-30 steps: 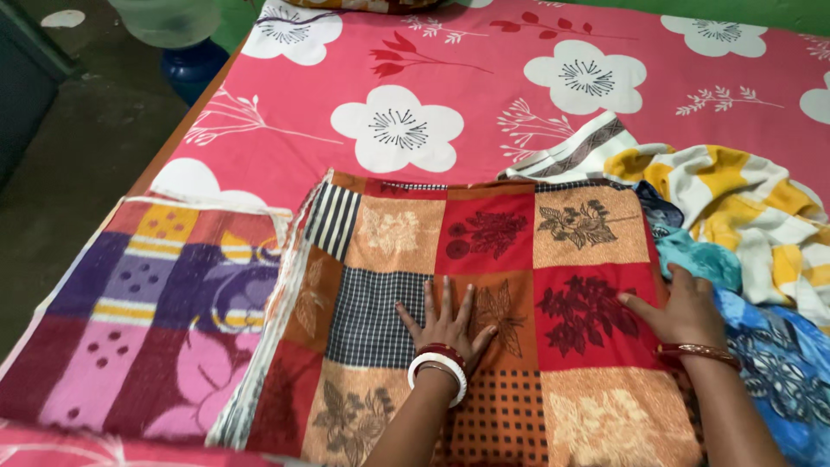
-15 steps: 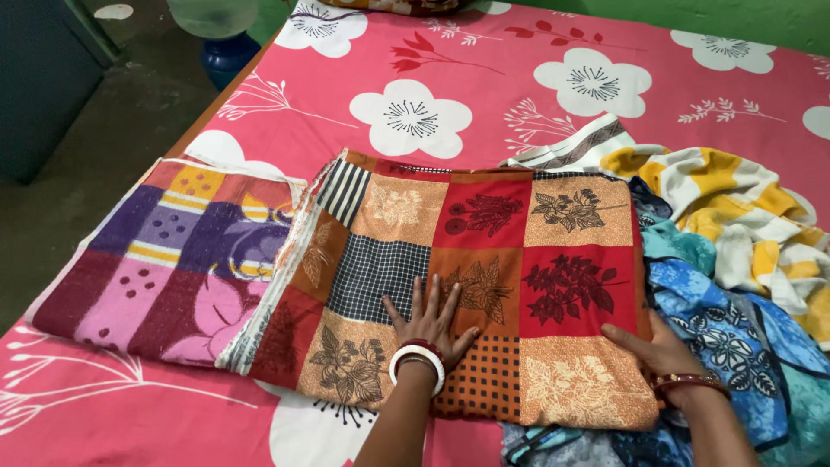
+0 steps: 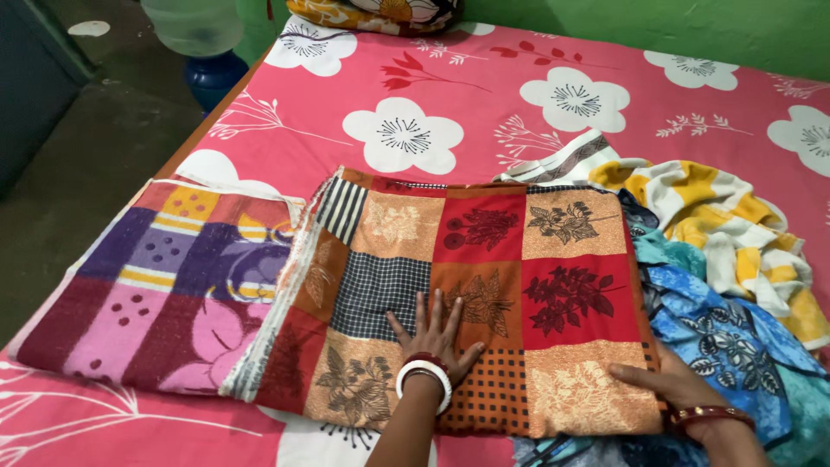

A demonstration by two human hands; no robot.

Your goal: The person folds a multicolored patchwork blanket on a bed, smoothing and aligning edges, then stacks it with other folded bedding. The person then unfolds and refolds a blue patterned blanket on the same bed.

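**Two hands pressing on a folded patchwork cloth**

The left hand is lying flat, fingers spread, on the folded patchwork cloth of red, orange and checked squares; the right hand is gripping that cloth's near right corner, beside a crumpled blue floral cloth; a yellow-and-white striped towel is lying behind it; a folded purple and pink towel is sitting just left, its edge tucked under the patchwork; everything is resting on a pink flowered bedsheet.

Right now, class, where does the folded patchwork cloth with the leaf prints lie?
In the head view the patchwork cloth lies mid-bed on the pink floral sheet, between the purple folded cloth and the blue cloth, under the left hand.
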